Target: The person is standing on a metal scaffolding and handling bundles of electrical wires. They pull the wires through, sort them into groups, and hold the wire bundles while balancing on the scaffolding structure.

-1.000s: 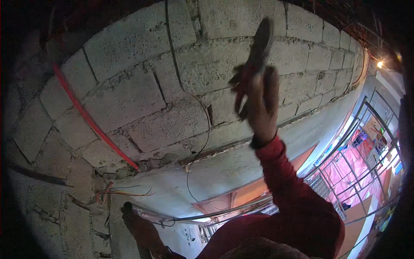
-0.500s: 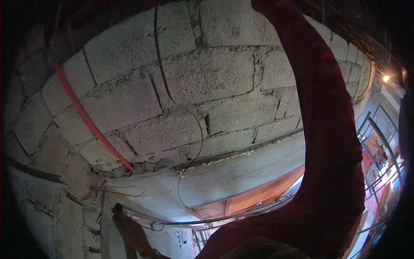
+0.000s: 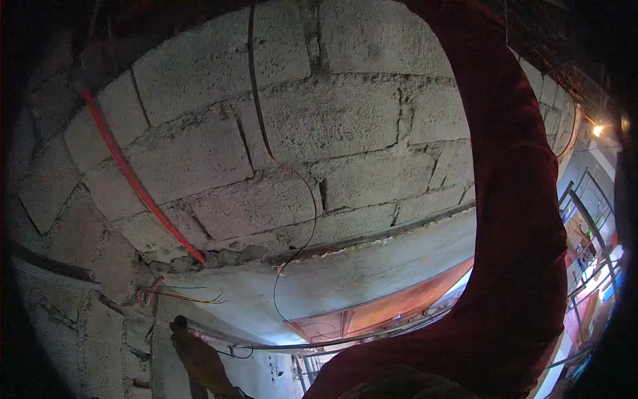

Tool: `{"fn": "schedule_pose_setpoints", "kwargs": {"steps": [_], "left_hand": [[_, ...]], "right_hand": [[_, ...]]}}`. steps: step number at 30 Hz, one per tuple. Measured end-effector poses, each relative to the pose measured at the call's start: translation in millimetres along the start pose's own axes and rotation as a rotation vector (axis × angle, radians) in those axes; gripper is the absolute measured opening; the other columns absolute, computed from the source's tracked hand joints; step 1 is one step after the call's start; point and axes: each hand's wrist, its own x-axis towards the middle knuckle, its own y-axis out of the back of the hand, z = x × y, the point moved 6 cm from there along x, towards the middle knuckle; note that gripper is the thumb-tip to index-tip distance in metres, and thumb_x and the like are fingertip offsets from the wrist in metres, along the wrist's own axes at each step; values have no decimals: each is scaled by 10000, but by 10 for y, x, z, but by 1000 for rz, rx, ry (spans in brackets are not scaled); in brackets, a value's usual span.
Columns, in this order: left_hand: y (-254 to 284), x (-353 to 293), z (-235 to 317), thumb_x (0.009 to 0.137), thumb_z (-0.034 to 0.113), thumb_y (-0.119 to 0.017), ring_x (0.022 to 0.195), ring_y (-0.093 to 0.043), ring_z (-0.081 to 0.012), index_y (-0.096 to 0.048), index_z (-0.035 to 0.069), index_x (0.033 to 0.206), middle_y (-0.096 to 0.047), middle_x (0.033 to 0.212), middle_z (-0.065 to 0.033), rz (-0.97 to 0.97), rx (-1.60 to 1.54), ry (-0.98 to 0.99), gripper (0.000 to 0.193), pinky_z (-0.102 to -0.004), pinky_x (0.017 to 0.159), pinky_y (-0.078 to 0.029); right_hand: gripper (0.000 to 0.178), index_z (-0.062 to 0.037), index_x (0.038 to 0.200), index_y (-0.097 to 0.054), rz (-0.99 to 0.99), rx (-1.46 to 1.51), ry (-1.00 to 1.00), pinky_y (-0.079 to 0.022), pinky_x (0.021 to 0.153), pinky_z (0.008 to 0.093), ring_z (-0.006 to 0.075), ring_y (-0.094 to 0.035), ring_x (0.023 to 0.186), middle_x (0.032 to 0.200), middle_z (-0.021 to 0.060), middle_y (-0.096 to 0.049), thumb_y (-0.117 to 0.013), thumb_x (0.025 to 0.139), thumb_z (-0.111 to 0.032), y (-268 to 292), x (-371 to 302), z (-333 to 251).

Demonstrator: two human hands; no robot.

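Head view: the right arm in its red sleeve [image 3: 512, 219] reached up past the top edge, so the right hand was out of frame and I couldn't tell its grip. The left hand [image 3: 199, 359] sat low by the wall, probably loosely closed, near the frayed wires [image 3: 179, 294]. The loose black cable [image 3: 292, 219] could've snagged the raised arm.

The right hand is cut off past the top edge beyond the red sleeve [image 3: 512, 219], the left hand [image 3: 199, 359] is too dim to read its grip, and the black cable [image 3: 256, 100] runs off the top.
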Motion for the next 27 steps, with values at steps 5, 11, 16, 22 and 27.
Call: {"fn": "schedule_pose_setpoints", "kwargs": {"steps": [5, 11, 16, 22, 27], "left_hand": [[346, 191, 125, 1020, 93, -520, 1350, -513, -387, -345, 17, 1567, -488, 1493, -256, -69, -372, 82, 579, -457, 1129, -453], [413, 169, 108, 987, 58, -514, 1155, -591, -425, -466, -11, 1382, -583, 1251, -252, 46, -385, 81, 404, -510, 1022, -487], [406, 264, 217, 1003, 65, -484, 1155, -588, -426, -481, -13, 1337, -586, 1265, -245, 1, -515, 22, 343, -507, 1003, -493], [35, 105, 10, 1037, 106, -474, 1246, -570, -386, -464, -21, 1405, -572, 1360, -230, 2, -364, 65, 390, -474, 1127, -449], [-87, 56, 27, 1035, 116, -506, 1402, -495, -346, -458, -63, 1473, -521, 1491, -250, -168, -37, -16, 475, -401, 1205, -407]], "right_hand": [[489, -46, 1539, -407, 34, 72, 77, -410, 1126, 441, 360, -473, 1355, 1497, 204, -454, -471, 1099, -248, 656, -234, -403], [491, -44, 1547, -406, -135, 640, 266, -396, 1164, 449, 363, -457, 1403, 1548, 204, -436, -447, 1107, -259, 1254, -536, -2087], [540, -42, 1553, -400, 292, 522, 482, -370, 1187, 488, 392, -439, 1419, 1565, 233, -415, -471, 1093, -316, 730, 72, -2727], [517, -12, 1465, -497, 466, 714, 258, -416, 1095, 498, 372, -504, 1312, 1443, 213, -509, -572, 1052, -316, 373, 918, -3114], [483, -7, 1414, -555, -154, 1457, 31, -422, 1063, 499, 344, -566, 1231, 1360, 181, -590, -568, 1049, -324, 176, 1289, -3428]]}}
